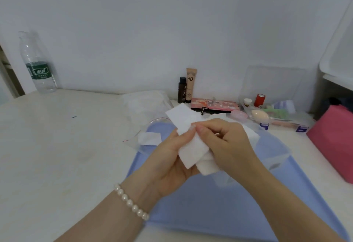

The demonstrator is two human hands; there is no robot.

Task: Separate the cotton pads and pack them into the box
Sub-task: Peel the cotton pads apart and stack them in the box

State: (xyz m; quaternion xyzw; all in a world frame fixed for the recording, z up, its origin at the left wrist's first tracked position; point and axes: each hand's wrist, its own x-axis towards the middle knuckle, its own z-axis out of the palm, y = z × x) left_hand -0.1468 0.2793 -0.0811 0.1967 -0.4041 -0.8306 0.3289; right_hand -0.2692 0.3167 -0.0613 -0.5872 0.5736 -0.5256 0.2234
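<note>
A stack of cotton pads [193,152] is pinched between the two hands, left hand [170,157] cupping it, right hand [227,142] gripping its upper edge, above the clear box [275,146] on the blue mat [200,203]. The pads' long axis is tilted up-left toward the wall; open tabletop [66,136] is seen left, clutter behind and right

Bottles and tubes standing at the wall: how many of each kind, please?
Clear water bottle: 1
Small dark bottle: 1
BB cream tube: 1
Total: 3
</note>
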